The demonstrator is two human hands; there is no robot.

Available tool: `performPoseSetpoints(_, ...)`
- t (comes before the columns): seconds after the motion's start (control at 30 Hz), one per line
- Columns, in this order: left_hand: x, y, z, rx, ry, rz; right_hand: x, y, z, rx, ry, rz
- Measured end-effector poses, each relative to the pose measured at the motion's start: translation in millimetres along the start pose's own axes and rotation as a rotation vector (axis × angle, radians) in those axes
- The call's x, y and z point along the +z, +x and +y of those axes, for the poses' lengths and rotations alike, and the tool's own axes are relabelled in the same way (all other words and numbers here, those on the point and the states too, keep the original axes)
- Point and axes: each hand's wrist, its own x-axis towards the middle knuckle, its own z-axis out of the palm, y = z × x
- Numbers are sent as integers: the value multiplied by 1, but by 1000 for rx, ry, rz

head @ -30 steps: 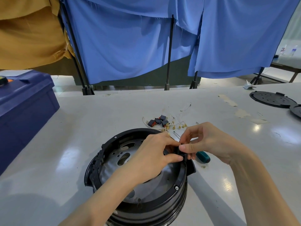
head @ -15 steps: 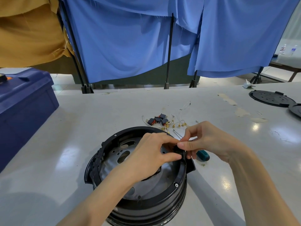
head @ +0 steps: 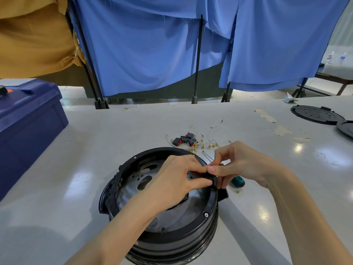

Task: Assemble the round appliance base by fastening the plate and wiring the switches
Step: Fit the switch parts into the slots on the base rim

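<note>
The round base (head: 212, 202) is lying flat on the table directly under the left hand (head: 175, 180), with its open side facing up. Being round, it has no long axis across the table. Its central axis is pointing straight up, and a black lug on its wall is sticking out to the right, just below the right hand (head: 242, 165).

The metal plate (head: 129, 190) is sitting inside the ring beneath the left palm. Two screw heads are showing on the black rim, one beyond the left hand and one nearer the person than both hands, so the fastening appears to be largely done. The hands are hiding part of the rim, so I cannot confirm every screw.

The wiring seems to be just beginning. Both hands are meeting at the right edge of the rim and pinching a small black part (head: 209, 176) there. The left thumb and fingers are closing on it from inside the ring, and the right thumb and fingers from outside. It is probably a switch, but it is too covered to tell.

Several switches (head: 184, 140) and loose wires (head: 209, 144) with brass ends are lying just beyond the fingertips, not yet fitted. A screwdriver (head: 237, 182) is lying under the right hand, its handle toward the wrist.
</note>
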Motion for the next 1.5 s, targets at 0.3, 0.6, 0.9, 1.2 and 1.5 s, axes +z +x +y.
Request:
performPoseSetpoints(0.3, 5, -6, 1, 23, 0, 36, 18, -15, 8, -82, 56, 164)
performPoseSetpoints(0.6, 8, -5, 10, 53, 29, 74, 25, -24, 12, -87, 216, 266)
performPoseSetpoints(0.9, 16, -3, 9, 51, 104, 87, 28, -22, 19, -114, 321, 307)
performPoseSetpoints(1.2, 9, -3, 9, -82, 143, 134, 39, -21, 23, -100, 279, 445)
performPoseSetpoints(1.5, 11, -3, 8, -119, 344, 3, 41, -28, 25, -49, 265, 464)
